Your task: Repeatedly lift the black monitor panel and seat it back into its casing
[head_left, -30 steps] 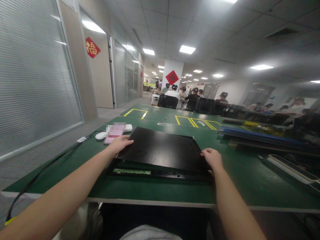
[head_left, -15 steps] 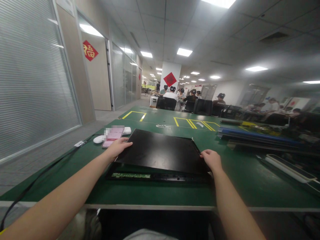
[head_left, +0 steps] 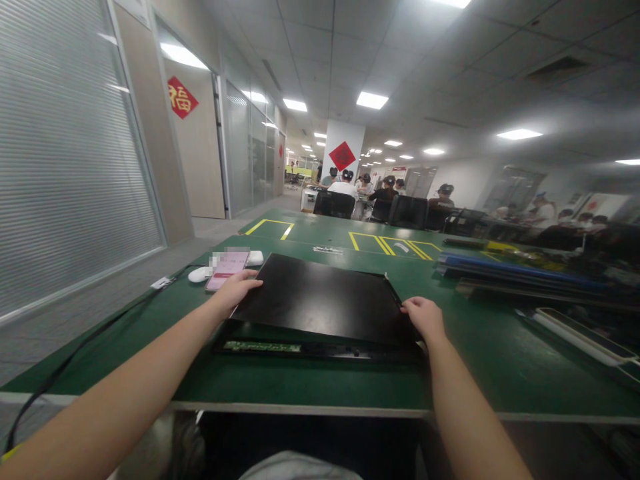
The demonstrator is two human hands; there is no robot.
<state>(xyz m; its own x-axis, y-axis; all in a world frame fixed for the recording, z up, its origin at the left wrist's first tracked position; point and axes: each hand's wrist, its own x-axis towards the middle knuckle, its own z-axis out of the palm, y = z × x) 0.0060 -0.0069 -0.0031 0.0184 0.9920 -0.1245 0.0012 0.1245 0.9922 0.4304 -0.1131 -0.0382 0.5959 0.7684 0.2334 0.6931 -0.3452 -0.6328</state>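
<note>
A flat black panel, with the look of a display screen, is held between my two hands above the green table. My left hand is closed on its left edge, fingers lying over the top. On the right side, my right hand pinches the panel's edge near the front corner. Along the near side runs a black frame strip with a narrow green circuit board on its left part. The panel covers whatever lies beneath it.
Left of the panel lie a phone and a white mouse-like object. Blue-edged strips and a pale long device lie to the right. Yellow tape marks the far tabletop. Several people sit beyond.
Both hands keep their hold on the panel, which stays almost where it was. The camera view has shifted slightly.
</note>
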